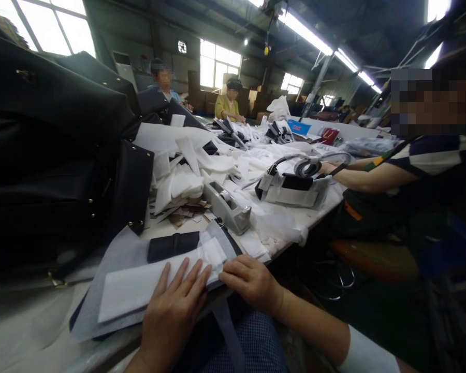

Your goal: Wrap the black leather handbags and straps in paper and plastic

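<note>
A dark bag [173, 247] lies at the table's near edge, partly covered by thin white wrapping paper [129, 248] and a folded white padding sheet [130, 290]. My left hand [176, 303] rests flat on the padding sheet, fingers stretched out and slightly apart. At the bag's right end, my right hand [252, 282] has its fingers curled and pressed together by the edge of the wrapping. What its fingertips grip is hidden. A pale translucent strip [229, 329] hangs below the table edge between my hands. Just beyond the bag stands a grey tape dispenser [229, 210].
Large black bags [62, 150] with gold studs pile up on the left. White padding pieces [182, 181] heap across the table [155, 228]. At right, a co-worker's arm [365, 173] reaches to another partly wrapped bag [291, 189]. A stool [373, 259] stands lower right. Two people work farther back.
</note>
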